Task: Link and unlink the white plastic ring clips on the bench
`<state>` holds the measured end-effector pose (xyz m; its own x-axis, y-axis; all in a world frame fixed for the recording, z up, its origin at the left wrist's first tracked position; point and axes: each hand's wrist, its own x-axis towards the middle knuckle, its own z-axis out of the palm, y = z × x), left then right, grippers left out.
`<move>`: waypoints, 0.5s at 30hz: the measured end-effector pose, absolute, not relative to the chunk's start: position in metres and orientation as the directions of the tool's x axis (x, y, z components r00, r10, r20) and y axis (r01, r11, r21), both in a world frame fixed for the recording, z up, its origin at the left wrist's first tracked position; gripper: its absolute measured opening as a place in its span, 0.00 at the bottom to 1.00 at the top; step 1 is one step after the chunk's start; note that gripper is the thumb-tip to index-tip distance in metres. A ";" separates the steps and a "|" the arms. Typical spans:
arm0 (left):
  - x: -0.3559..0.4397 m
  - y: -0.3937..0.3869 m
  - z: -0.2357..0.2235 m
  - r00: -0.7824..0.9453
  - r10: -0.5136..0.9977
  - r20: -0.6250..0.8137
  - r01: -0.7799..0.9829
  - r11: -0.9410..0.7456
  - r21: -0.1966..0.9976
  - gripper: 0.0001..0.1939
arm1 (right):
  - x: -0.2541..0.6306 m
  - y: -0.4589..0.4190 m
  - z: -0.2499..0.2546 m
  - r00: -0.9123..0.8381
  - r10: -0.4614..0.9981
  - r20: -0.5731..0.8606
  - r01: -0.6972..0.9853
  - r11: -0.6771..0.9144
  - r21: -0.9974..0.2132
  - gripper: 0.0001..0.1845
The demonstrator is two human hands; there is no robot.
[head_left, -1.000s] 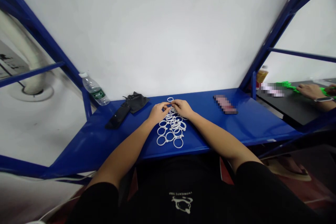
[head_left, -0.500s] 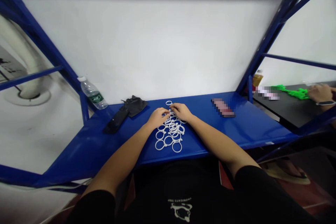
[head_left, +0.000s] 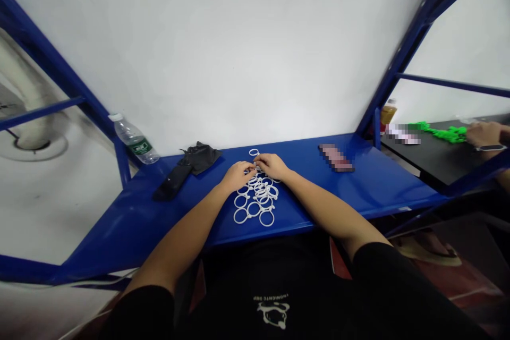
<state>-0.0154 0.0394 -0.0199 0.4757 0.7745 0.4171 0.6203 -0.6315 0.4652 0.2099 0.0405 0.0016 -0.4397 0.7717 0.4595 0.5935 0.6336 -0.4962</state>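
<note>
A cluster of white plastic rings [head_left: 262,191], each with a small knob, spreads over the blue tabletop [head_left: 303,156] in front of me. My left hand [head_left: 239,174] rests at the far left side of the cluster, its fingers bent together. Opposite it, my right hand [head_left: 273,166] has its thumb and fingers pinched. Both sets of fingertips meet at a white ring, which they largely hide. Just beyond the fingertips lies a single white ring [head_left: 249,152], apart from the cluster.
Left of the hands lie a black phone-like object [head_left: 173,181] and a crumpled black bag [head_left: 202,156]. A plastic water bottle [head_left: 137,142] leans by the frame. A blurred phone [head_left: 336,158] lies right. Another person's hand [head_left: 486,135] is near green pieces [head_left: 452,134] on a black table.
The view has shifted slightly, moving everything a little left and up in the picture. My fingertips have come closer together at the far end of the rings.
</note>
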 end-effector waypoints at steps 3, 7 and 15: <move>-0.015 0.038 -0.018 0.483 0.770 0.416 0.613 -0.637 0.468 0.08 | 0.209 0.038 0.004 -0.447 0.774 0.448 0.597 0.631 -0.495 0.11; -0.015 0.035 -0.014 0.495 0.763 0.415 0.605 -0.646 0.465 0.07 | 0.209 0.037 0.006 -0.451 0.778 0.438 0.601 0.627 -0.496 0.10; -0.015 0.034 -0.012 0.496 0.774 0.394 0.612 -0.634 0.474 0.08 | 0.208 0.038 0.005 -0.460 0.778 0.428 0.603 0.628 -0.492 0.10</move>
<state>-0.0146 0.0343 -0.0116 0.4960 0.7736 0.3943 0.6118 -0.6336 0.4735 0.2081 0.0383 0.0051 -0.4603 0.7778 0.4279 0.6032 0.6277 -0.4921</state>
